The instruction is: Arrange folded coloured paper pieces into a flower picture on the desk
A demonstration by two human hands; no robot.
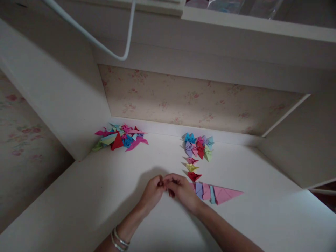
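Midway across the desk (pixel 262 217), the left hand (pixel 153 189) and right hand (pixel 182 190) met, fingertips pinched closed on what I could not tell, while the paper heap (pixel 117 141) toward the back-left corner and the paper cluster (pixel 201 151) by the back edge looked folded, the paper strips (pixel 228 194) beside the right hand only part-folded.

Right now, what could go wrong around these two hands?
The right hand partly covers the row of folded papers in this view and might nudge them. The nearest red folded piece lies just beyond that hand and could get knocked. Anything between it and the left hand is hidden, so a slip might go unnoticed.
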